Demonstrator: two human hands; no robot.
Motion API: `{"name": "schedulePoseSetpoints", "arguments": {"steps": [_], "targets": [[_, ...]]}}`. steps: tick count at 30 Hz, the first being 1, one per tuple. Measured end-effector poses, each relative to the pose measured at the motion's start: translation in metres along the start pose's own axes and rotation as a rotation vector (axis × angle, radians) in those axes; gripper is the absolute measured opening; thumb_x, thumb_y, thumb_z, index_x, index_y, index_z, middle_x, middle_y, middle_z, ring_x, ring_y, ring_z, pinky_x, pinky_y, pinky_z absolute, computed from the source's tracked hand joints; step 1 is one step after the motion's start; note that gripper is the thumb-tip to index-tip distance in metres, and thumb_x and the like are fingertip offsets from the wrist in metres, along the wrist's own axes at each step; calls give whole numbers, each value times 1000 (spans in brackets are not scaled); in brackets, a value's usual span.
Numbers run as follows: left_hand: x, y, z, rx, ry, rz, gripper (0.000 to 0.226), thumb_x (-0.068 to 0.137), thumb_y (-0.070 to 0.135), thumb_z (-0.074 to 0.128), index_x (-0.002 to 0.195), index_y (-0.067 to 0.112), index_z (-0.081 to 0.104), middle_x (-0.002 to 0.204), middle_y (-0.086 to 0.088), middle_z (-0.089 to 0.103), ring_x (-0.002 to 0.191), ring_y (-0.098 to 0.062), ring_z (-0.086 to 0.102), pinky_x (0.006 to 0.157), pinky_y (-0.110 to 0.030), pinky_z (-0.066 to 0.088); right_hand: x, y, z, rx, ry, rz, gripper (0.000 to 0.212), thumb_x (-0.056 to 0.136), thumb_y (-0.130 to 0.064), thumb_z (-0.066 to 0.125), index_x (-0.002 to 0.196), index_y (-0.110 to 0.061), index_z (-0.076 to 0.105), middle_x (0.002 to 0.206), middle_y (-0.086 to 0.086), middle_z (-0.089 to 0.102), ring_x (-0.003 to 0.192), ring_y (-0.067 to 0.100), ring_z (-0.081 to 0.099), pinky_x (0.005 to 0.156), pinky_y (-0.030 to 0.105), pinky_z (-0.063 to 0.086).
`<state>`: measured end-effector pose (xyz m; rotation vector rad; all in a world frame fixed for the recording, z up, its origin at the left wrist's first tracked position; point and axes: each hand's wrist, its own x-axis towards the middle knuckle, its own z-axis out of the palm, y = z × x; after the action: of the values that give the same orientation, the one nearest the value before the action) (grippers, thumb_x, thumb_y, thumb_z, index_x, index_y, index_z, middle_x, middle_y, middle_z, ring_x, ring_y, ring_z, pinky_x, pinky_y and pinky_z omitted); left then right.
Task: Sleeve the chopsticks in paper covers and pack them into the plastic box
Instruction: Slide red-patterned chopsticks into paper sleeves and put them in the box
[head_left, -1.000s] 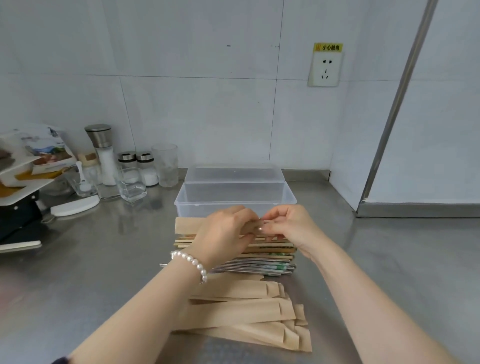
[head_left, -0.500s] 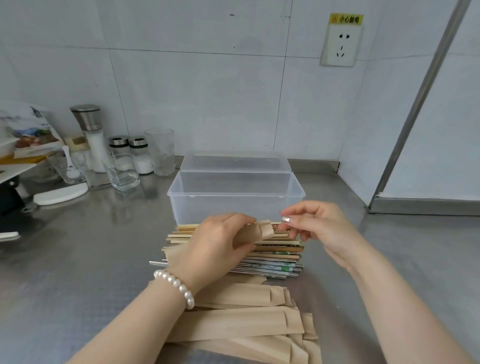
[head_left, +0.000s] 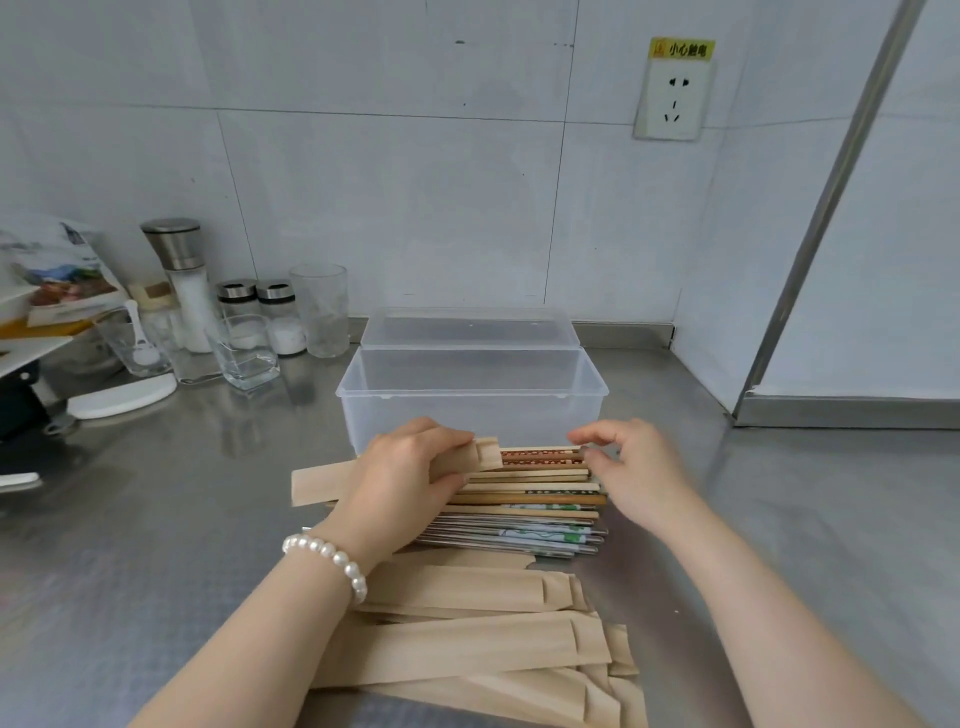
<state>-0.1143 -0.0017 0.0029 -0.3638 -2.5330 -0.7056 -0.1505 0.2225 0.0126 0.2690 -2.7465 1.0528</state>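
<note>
Two bare forearms, no sleeves visible up to frame edge. Left hand (head_left: 410, 467): bare, no rings seen. Pearl bracelet (head_left: 327, 558) just behind left hand on wrist: single strand, round white glossy beads, snug fit, about ten beads showing. Right hand (head_left: 636, 467), across from bracelet: bare, no band or watch on wrist, short plain nails where visible. No gloves on either hand.
</note>
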Motion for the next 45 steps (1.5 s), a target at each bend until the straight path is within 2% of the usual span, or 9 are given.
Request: {"name": "schedulePoseSetpoints", "arguments": {"steps": [5,12,22,28,34,37,40,43,45], "targets": [[-1,-3,0,-4,-47,-43,39,75,16,70,113,22,63,103,4,61,95,-19,58,85,-31,46,3,5,11,-162,-138,-43,30,93,-17,49,116,-30,64,114,3,57,109,22,54,97,31,42],[-1,0,2,-10,-68,-25,38,75,15,70,112,23,63,101,7,61,93,-18,59,84,-31,46,7,9,8,-122,9,-43,21,90,-20,57,106,-26,69,104,-1,64,101,16,55,84,23,38],[-2,3,3,-18,-152,-44,38,74,16,70,111,20,63,108,6,62,100,-15,57,90,-25,43,12,7,10,-233,-94,-51,10,86,-32,62,86,-26,69,93,-3,58,99,19,44,87,34,39],[-3,7,2,-2,-222,-76,37,79,23,67,115,24,61,115,7,64,107,-14,56,92,-22,41,13,7,10,-243,-181,-59,23,90,-30,57,110,-27,68,81,-12,44,106,19,41,96,35,38],[-3,10,2,3,-262,-77,39,79,25,66,117,27,60,116,8,63,108,-13,56,94,-25,42,14,5,11,-193,-201,-65,6,88,-22,60,88,-28,61,94,-5,55,101,16,42,86,31,39],[-3,10,2,5,-259,-63,40,79,24,67,118,26,59,117,8,63,109,-13,55,95,-24,41,15,5,13,-161,-183,-67,11,86,-20,64,81,-28,58,93,-6,58,99,16,44,86,32,39],[-4,9,2,0,-245,-55,40,78,23,68,117,25,59,117,7,63,109,-13,55,95,-23,40,13,3,10,34,-136,-40,18,82,-16,68,72,-29,60,81,-8,58,83,13,49,74,27,41],[-4,9,1,-24,-193,-49,40,77,20,69,116,23,61,115,4,64,106,-14,57,94,-22,41,9,-3,1,438,-17,18,16,85,-10,64,75,-23,63,75,-5,62,70,8,53,61,13,44],[-3,9,0,-34,-152,-43,38,76,19,70,114,21,62,111,3,65,101,-16,58,92,-27,44,9,-5,-6,725,120,84,15,90,-9,56,79,-18,61,76,0,64,67,9,56,60,18,44]]}}
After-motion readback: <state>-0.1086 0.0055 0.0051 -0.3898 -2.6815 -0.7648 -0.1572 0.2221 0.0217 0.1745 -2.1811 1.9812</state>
